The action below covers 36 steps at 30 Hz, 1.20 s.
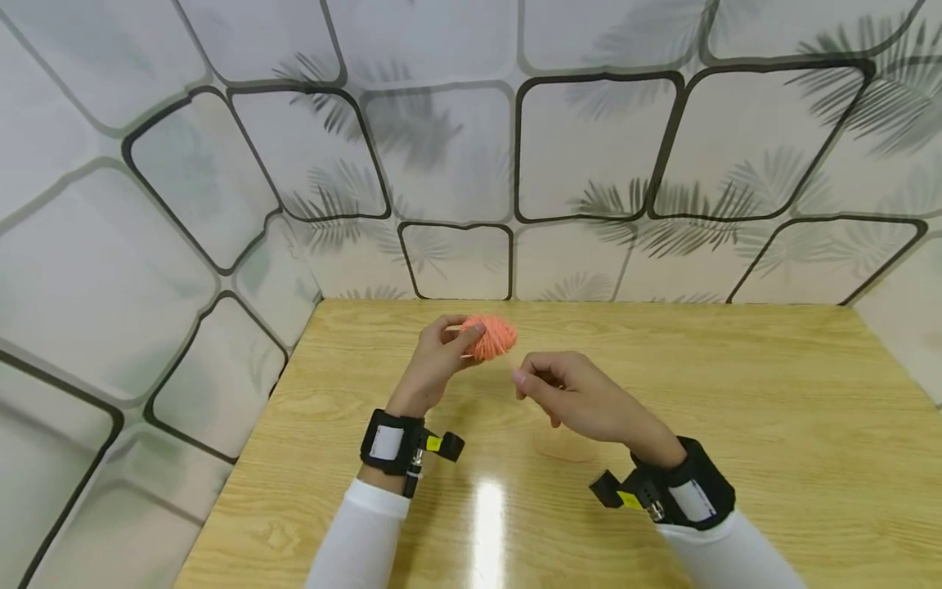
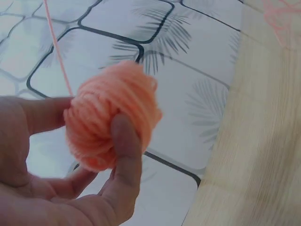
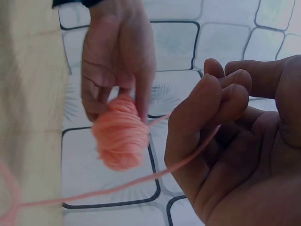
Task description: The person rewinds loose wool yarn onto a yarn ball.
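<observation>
In the head view, the coral yarn ball (image 1: 494, 337), pinched in the left hand (image 1: 432, 361), lies at ten o'clock from the nearby right hand (image 1: 585, 398), whose curled fingers hold the yarn strand (image 3: 117, 188).

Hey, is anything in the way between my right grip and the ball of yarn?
Nothing solid is visible between your right grip and the ball of yarn, which your left grip holds; only a thin strand runs from the ball toward your right grip.

Head view looks forward and down; both close wrist views share the yarn ball (image 3: 121, 137).
</observation>
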Each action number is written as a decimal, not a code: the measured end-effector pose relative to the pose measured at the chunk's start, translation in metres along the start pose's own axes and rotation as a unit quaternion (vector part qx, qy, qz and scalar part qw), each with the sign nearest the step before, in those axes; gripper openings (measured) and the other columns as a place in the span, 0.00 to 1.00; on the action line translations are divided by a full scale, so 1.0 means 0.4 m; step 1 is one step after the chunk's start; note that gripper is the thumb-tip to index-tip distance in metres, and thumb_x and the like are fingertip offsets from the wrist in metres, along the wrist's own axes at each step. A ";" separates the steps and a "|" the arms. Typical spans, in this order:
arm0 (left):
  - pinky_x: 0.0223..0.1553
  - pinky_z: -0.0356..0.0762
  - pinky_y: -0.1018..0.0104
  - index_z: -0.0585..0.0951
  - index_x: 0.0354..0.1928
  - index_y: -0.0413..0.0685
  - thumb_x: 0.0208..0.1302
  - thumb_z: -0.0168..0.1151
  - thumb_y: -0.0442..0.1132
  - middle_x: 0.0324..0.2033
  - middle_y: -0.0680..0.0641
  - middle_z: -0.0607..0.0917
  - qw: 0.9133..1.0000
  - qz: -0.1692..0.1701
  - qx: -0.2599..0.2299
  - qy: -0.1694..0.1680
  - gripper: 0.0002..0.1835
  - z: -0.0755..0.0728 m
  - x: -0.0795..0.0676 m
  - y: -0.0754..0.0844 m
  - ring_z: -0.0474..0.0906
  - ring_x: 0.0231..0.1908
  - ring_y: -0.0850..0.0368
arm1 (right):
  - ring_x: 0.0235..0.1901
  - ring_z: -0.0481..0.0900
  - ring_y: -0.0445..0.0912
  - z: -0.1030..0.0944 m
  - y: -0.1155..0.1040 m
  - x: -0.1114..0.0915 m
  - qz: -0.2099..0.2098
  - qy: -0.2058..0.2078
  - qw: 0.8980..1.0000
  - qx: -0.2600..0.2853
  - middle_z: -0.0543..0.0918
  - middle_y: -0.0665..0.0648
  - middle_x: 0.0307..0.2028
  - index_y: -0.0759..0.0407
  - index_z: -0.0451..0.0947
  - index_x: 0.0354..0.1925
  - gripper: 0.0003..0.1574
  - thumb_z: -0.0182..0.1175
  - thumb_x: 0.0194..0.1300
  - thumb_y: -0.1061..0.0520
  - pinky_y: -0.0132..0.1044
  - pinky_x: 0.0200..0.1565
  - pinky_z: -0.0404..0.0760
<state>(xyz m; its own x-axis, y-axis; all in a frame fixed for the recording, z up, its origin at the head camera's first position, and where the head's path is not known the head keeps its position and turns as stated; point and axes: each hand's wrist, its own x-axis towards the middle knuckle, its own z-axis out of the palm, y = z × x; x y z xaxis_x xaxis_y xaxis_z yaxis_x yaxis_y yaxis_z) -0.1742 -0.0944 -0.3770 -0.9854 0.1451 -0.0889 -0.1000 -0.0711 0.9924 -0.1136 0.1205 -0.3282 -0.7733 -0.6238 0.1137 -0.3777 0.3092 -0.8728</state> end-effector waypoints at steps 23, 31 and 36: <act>0.43 0.73 0.61 0.68 0.57 0.38 0.66 0.54 0.45 0.49 0.43 0.75 0.951 0.039 -0.134 -0.276 0.23 -0.020 -0.066 0.085 0.76 0.42 0.56 | 0.17 0.63 0.58 0.023 0.210 0.019 0.074 -0.021 0.994 0.081 0.61 0.55 0.16 0.62 0.70 0.30 0.25 0.46 0.69 0.41 0.49 0.24 0.73; 0.43 0.74 0.57 0.73 0.52 0.47 0.65 0.55 0.44 0.46 0.43 0.76 0.916 0.056 0.130 -0.376 0.16 -0.013 -0.085 0.067 0.73 0.42 0.52 | 0.18 0.62 0.51 -0.025 0.228 0.045 0.119 0.024 0.989 0.086 0.60 0.56 0.18 0.64 0.67 0.28 0.30 0.47 0.66 0.37 0.51 0.27 0.73; 0.40 0.74 0.60 0.74 0.50 0.54 0.62 0.58 0.51 0.43 0.48 0.77 0.898 0.054 0.289 -0.327 0.17 0.002 -0.084 0.045 0.75 0.42 0.52 | 0.19 0.62 0.54 -0.058 0.193 0.058 0.118 0.049 0.988 0.084 0.60 0.57 0.18 0.65 0.66 0.29 0.32 0.49 0.65 0.36 0.48 0.28 0.73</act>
<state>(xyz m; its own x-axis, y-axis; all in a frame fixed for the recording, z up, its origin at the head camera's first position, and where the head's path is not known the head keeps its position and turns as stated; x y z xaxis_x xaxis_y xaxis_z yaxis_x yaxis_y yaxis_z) -0.1429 -0.0995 -0.3561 -0.6747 0.7301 -0.1080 0.2653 0.3764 0.8877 -0.1725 0.1464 -0.3820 -0.8782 -0.4740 -0.0636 -0.0978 0.3081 -0.9463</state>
